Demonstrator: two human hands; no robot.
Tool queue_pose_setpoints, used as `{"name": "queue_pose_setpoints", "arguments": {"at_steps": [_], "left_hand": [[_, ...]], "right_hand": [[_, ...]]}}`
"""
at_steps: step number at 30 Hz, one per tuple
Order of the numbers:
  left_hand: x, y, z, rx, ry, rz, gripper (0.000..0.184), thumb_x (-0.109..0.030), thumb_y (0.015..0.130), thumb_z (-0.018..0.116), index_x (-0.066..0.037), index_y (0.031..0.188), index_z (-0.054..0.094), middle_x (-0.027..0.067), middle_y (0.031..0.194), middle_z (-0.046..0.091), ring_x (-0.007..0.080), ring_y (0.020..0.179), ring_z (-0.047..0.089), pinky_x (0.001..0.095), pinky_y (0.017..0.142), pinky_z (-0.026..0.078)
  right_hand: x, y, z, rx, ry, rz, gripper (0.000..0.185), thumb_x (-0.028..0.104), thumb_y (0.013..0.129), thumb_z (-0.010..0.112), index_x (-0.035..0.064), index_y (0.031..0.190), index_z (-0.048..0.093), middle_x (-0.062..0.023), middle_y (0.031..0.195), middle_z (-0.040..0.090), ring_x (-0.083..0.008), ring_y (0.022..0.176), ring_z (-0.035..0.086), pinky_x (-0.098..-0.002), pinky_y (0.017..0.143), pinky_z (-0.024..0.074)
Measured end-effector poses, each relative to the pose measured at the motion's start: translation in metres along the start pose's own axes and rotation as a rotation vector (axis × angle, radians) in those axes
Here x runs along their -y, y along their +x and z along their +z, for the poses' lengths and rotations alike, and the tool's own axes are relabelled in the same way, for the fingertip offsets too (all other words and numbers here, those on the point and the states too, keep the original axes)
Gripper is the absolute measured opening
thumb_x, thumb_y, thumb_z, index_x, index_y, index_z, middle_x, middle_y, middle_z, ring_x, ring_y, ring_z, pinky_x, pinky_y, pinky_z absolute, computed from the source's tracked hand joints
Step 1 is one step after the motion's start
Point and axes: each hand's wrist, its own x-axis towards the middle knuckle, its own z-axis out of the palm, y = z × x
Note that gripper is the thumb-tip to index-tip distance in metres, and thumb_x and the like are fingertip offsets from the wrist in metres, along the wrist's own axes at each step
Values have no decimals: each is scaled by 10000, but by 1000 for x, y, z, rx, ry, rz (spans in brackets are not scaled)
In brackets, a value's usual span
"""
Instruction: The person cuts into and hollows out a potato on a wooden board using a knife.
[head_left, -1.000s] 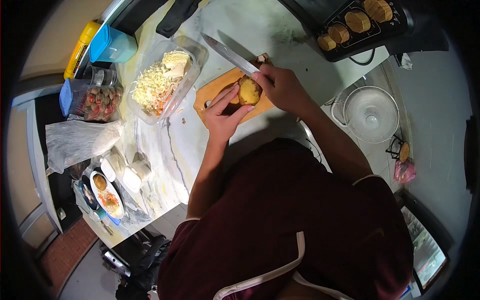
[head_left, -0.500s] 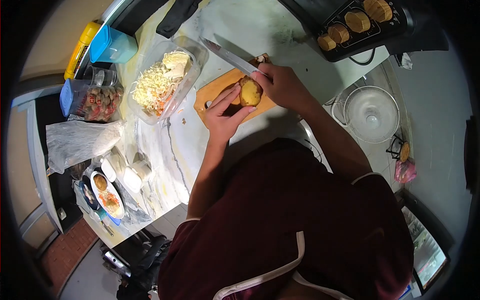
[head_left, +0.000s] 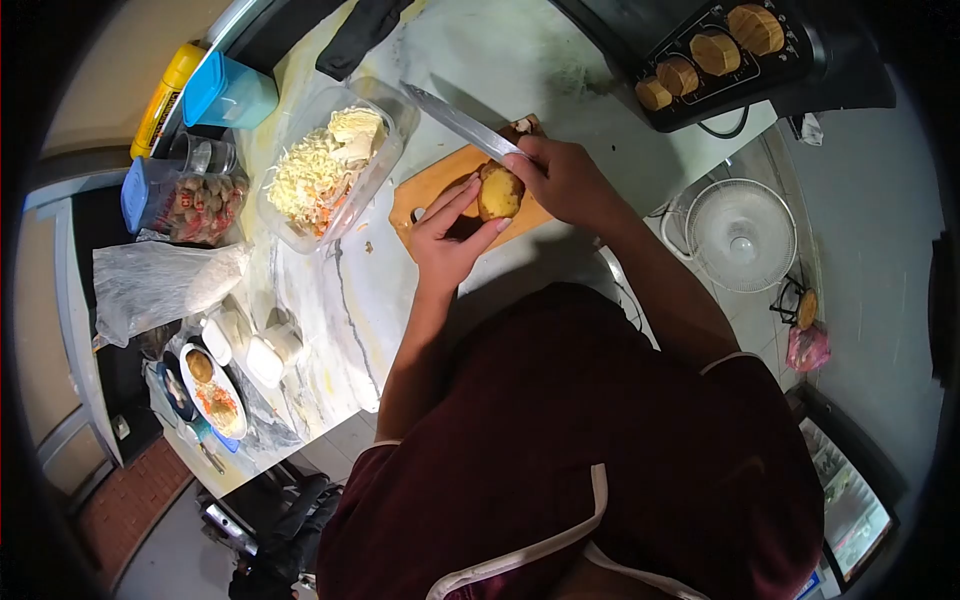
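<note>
My left hand (head_left: 448,235) grips a partly peeled potato (head_left: 498,197) between thumb and fingers, over a wooden cutting board (head_left: 425,187). The potato shows bare yellow flesh on top and brown skin along its edges. In my right hand (head_left: 568,178) is a long knife (head_left: 455,119), its blade pointing up and left across the board; my fist hides the handle. The right thumb is close to the potato's upper edge, and whether it touches cannot be made out. A small dark scrap (head_left: 524,127) lies at the board's upper corner.
Left of the board stands a clear plastic container (head_left: 300,236) of shredded cabbage and carrot. Farther left are a blue-lidded jar (head_left: 140,205), a plastic bag (head_left: 150,285) and a white oval plate (head_left: 233,425) with food. A black appliance with wooden knobs (head_left: 715,52) stands upper right.
Both hands keep their hold on the potato and the knife, almost in place. The whole view has shifted very slightly.
</note>
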Motion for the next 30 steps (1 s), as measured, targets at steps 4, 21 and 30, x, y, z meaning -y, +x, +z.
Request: {"name": "queue_pose_setpoints", "arguments": {"at_steps": [4, 21, 30], "left_hand": [[0, 0, -1, 2, -5, -18, 510, -38, 687, 843, 52, 1156, 664, 184, 1189, 659, 228, 1093, 637, 317, 953, 486], [16, -4, 4, -48, -249, 16, 457, 22, 678, 794, 58, 1108, 641, 168, 1160, 656, 225, 1106, 618, 331, 970, 466], [14, -5, 2, -38, -167, 24, 455, 28, 663, 792, 54, 1091, 640, 176, 1154, 651, 256, 1107, 623, 347, 977, 467]], "right_hand": [[6, -1, 0, 10, 24, 32, 271, 260, 951, 597, 7, 855, 614, -78, 634, 549, -163, 591, 485, -326, 578, 411], [5, 0, 6, -65, -47, -160, 289, 235, 926, 587, -6, 769, 558, -197, 697, 581, -396, 660, 559, -437, 618, 449], [5, -1, 6, -80, -71, -302, 251, 202, 937, 586, -15, 813, 565, -192, 697, 561, -314, 615, 519, -384, 602, 426]]}}
